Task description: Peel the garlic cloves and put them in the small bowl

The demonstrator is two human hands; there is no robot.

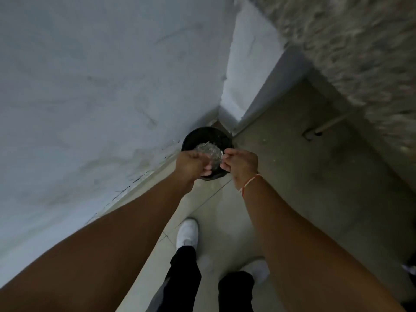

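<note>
In the corner where the pale plastered wall (90, 86) meets the tiled floor (225, 217), you have one round black bin (203, 136), and both your hands are held out directly above it. One small clear faceted glass bowl (210, 154) sits between them over the bin's mouth; the picture is too blurred to show whether it holds anything, and no garlic cloves can be made out. Your left hand (191, 165) grasps the bowl's near left side, fingers curled under it and fingertips showing beneath the rim. Your right hand (242, 164) is clenched at the bowl's right rim, thumb and fingers pinched together there; whether they nip the glass itself or some scrap at its edge, you cannot tell. One red-and-white thread band (249, 183) circles your right wrist.

Count two white shoes: one (188, 233) stepped forward near the wall, the other (256, 270) further back, with dark trousers (184, 275) above them.

The bin is tucked tight into the corner, touching or almost touching the wall on its left and far sides. On your right a speckled stone bench (360, 52) overhangs, its edge running away from you. Open floor lies between that edge and the wall.
</note>
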